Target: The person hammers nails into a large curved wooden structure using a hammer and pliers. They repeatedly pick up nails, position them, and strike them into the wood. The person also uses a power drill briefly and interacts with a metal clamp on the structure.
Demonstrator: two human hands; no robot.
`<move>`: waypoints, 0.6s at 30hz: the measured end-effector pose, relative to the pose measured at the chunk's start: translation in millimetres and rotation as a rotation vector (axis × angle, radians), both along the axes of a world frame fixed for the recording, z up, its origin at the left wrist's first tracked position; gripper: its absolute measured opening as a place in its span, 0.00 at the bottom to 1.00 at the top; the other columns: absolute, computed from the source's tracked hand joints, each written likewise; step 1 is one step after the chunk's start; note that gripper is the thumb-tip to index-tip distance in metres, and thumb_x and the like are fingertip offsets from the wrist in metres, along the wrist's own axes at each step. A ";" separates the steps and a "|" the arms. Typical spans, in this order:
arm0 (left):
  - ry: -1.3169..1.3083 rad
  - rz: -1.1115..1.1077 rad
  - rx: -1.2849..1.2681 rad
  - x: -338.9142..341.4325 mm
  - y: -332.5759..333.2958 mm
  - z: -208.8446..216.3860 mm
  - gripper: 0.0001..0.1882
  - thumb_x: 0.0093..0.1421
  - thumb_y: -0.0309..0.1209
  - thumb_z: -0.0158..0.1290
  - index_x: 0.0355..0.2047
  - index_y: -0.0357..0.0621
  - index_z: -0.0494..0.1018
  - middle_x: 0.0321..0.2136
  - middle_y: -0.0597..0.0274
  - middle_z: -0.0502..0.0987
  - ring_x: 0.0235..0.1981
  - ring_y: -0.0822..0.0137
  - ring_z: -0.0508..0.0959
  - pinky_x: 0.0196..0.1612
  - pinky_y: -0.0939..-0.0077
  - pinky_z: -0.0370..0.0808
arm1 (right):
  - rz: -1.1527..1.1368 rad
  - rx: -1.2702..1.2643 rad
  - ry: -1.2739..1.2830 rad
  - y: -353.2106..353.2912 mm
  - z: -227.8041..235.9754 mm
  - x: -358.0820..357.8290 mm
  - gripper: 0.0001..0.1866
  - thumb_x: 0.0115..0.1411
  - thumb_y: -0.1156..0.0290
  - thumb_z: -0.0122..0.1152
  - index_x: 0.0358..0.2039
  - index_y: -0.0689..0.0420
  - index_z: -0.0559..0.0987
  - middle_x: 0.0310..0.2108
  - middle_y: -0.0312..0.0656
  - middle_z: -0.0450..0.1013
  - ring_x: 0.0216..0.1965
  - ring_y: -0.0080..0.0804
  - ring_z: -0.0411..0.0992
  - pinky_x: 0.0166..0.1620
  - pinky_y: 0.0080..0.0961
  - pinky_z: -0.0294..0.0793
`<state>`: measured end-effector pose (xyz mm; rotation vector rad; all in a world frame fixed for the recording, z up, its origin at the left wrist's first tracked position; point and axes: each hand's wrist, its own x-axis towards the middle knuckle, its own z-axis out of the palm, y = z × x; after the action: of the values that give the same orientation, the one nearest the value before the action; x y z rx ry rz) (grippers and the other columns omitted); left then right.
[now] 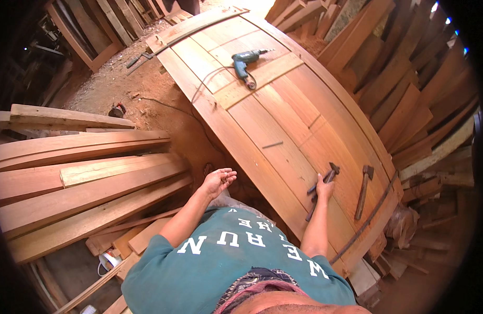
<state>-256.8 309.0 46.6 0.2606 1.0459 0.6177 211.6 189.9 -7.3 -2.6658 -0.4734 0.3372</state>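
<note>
My right hand (324, 189) is closed around a pair of pliers (333, 170) with dark jaws and bluish handles, low over the wooden door panel (283, 178). Just right of it, a hammer (363, 192) with a wooden handle lies on the panel. My left hand (219, 182) is raised off the panel's left edge, palm up, fingers loosely bent and slightly apart; nothing shows in it. Farther up the panel, a blue-green power drill (245, 64) rests on its side with a bit fitted. Two thin dark rods (273, 145) lie between drill and hands.
A long bar clamp (194, 32) spans the panel's far end; another metal bar (364, 224) crosses the near end. Planks (95, 183) are stacked at left, and many boards (398, 94) lean at right. The drill's cable (199, 83) drops over the left edge to the dusty floor.
</note>
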 end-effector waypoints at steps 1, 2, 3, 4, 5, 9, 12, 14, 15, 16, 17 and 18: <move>-0.008 0.001 0.007 -4.6 9.1 -6.3 0.18 0.75 0.24 0.45 0.63 0.31 0.67 0.56 0.45 0.78 0.52 0.58 0.82 0.55 0.70 0.82 | 0.020 -0.052 -0.045 6.1 1.9 -0.7 0.37 0.56 0.48 0.75 0.47 0.74 0.78 0.50 0.71 0.78 0.56 0.66 0.77 0.58 0.53 0.75; -0.006 0.021 0.010 -9.2 17.9 -8.9 0.16 0.76 0.24 0.44 0.61 0.32 0.68 0.53 0.45 0.80 0.48 0.59 0.84 0.51 0.71 0.85 | 0.033 -0.035 -0.046 6.9 0.3 1.1 0.32 0.56 0.53 0.74 0.46 0.73 0.79 0.49 0.70 0.78 0.54 0.66 0.77 0.57 0.53 0.76; -0.033 0.030 0.023 -19.3 26.8 -16.8 0.17 0.76 0.24 0.44 0.61 0.32 0.68 0.54 0.45 0.80 0.48 0.59 0.84 0.51 0.70 0.84 | 0.048 -0.010 -0.048 8.0 -3.2 4.2 0.28 0.56 0.57 0.74 0.45 0.71 0.80 0.47 0.68 0.79 0.53 0.66 0.78 0.56 0.53 0.77; -0.042 0.044 0.022 -29.2 35.9 -22.1 0.17 0.75 0.24 0.45 0.62 0.31 0.68 0.54 0.45 0.80 0.48 0.59 0.84 0.51 0.69 0.84 | 0.021 -0.032 -0.050 10.9 -6.4 10.9 0.26 0.54 0.60 0.73 0.43 0.70 0.80 0.45 0.68 0.80 0.51 0.66 0.79 0.55 0.53 0.78; -0.046 0.055 0.020 -43.5 46.0 -26.2 0.17 0.75 0.24 0.45 0.62 0.31 0.68 0.54 0.44 0.80 0.48 0.59 0.84 0.52 0.68 0.84 | -0.009 -0.054 -0.045 18.3 -9.3 8.3 0.24 0.52 0.63 0.72 0.42 0.69 0.80 0.42 0.68 0.80 0.49 0.67 0.79 0.53 0.53 0.78; 0.060 0.127 -0.039 -111.0 89.9 -47.2 0.18 0.75 0.23 0.43 0.62 0.31 0.68 0.54 0.43 0.81 0.48 0.58 0.85 0.52 0.68 0.84 | -0.004 0.006 0.060 68.0 11.3 -31.5 0.17 0.49 0.66 0.67 0.37 0.64 0.79 0.33 0.56 0.82 0.38 0.54 0.83 0.44 0.47 0.80; 0.080 0.218 -0.050 -169.2 132.1 -50.5 0.14 0.74 0.21 0.45 0.57 0.33 0.70 0.50 0.43 0.81 0.44 0.58 0.84 0.48 0.69 0.85 | 0.035 0.157 0.058 129.3 16.3 -84.3 0.17 0.49 0.64 0.69 0.36 0.61 0.78 0.29 0.50 0.80 0.31 0.46 0.81 0.38 0.43 0.80; 0.088 0.286 -0.037 -216.0 157.9 -57.8 0.12 0.73 0.20 0.46 0.54 0.34 0.70 0.48 0.43 0.82 0.42 0.58 0.84 0.45 0.69 0.85 | 0.098 0.341 0.158 181.3 27.7 -134.1 0.17 0.50 0.64 0.70 0.37 0.60 0.78 0.28 0.47 0.79 0.28 0.41 0.80 0.35 0.40 0.79; 0.106 0.280 -0.032 -229.4 176.4 -52.3 0.12 0.73 0.20 0.45 0.55 0.34 0.70 0.48 0.44 0.82 0.41 0.58 0.84 0.45 0.70 0.85 | 0.137 0.322 0.103 205.0 29.4 -151.0 0.16 0.51 0.65 0.69 0.37 0.60 0.78 0.27 0.46 0.79 0.29 0.38 0.79 0.35 0.39 0.79; 0.130 0.261 -0.002 -240.1 198.1 -48.8 0.12 0.74 0.21 0.45 0.55 0.34 0.70 0.48 0.44 0.82 0.41 0.58 0.84 0.45 0.70 0.85 | 0.157 0.350 0.094 227.4 20.5 -158.9 0.16 0.51 0.64 0.70 0.36 0.60 0.79 0.28 0.45 0.79 0.29 0.38 0.79 0.36 0.39 0.79; 0.137 0.235 0.028 -244.0 221.4 -48.3 0.12 0.74 0.21 0.45 0.55 0.35 0.70 0.48 0.44 0.83 0.41 0.59 0.85 0.44 0.70 0.85 | 0.167 0.395 0.144 245.6 0.6 -153.0 0.17 0.50 0.62 0.70 0.36 0.61 0.79 0.30 0.48 0.80 0.31 0.43 0.81 0.37 0.41 0.80; 0.197 0.226 0.097 -261.0 244.5 -40.9 0.12 0.74 0.22 0.45 0.55 0.35 0.70 0.49 0.43 0.83 0.42 0.59 0.85 0.45 0.70 0.85 | 0.194 0.318 0.092 274.4 0.4 -181.0 0.20 0.50 0.60 0.70 0.37 0.61 0.80 0.31 0.53 0.81 0.35 0.50 0.82 0.40 0.44 0.80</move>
<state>-517.8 553.5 5.7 0.2953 1.2473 0.8607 30.7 464.3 -6.8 -2.2926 -0.6966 0.4029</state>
